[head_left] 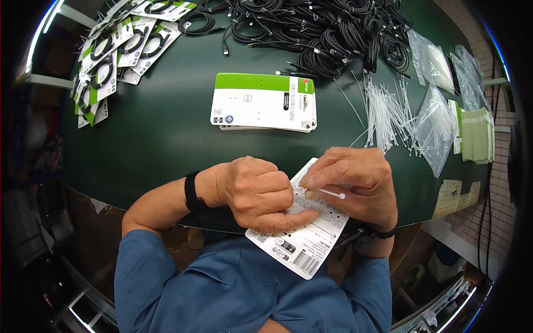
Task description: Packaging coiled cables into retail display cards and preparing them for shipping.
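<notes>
A person in a blue shirt (244,294) leans over a dark green surface (166,127). Both hands hold a white packaging card (302,244) at the near edge of the surface, printed back facing up. The left hand (252,191) has its fingers clenched over the card, thumb pressed flat along it. The right hand (358,183) pinches a thin white cable tie (331,193) against the card. Beyond the hands lies a stack of green-and-white cards (264,101). Loose white cable ties (383,108) lie to the right, coiled black cables (322,30) at the far side, and packed cables (119,50) to the left.
</notes>
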